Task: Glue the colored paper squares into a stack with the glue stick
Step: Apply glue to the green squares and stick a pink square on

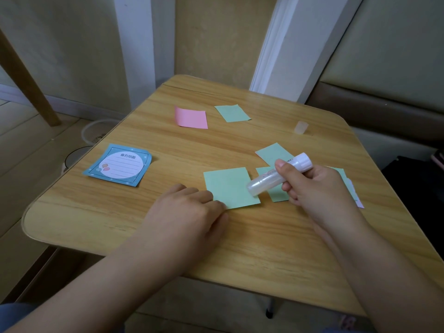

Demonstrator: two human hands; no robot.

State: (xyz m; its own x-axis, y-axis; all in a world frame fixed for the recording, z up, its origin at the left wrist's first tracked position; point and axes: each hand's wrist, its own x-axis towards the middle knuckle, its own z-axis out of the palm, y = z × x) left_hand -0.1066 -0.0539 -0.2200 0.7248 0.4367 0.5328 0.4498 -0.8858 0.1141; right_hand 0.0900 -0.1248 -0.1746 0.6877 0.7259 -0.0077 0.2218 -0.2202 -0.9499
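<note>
A green paper square [228, 186] lies flat near the table's front. My left hand [189, 210] rests on its lower left corner, fingertips pressing it down. My right hand [314, 186] grips a white glue stick [281, 174], its open end tilted down over the square's right edge. More green squares lie near: one [271, 152] behind the stick, one [276, 195] partly under my right hand, and one [231, 112] at the back. A pink square [191, 117] lies at the back left.
A blue printed note pad [119, 165] sits at the left of the wooden table [168, 236]. The translucent glue cap [301, 127] stands at the back right. Paper edges [355, 193] poke out beyond my right hand. Bowls [96, 133] stand on the floor to the left.
</note>
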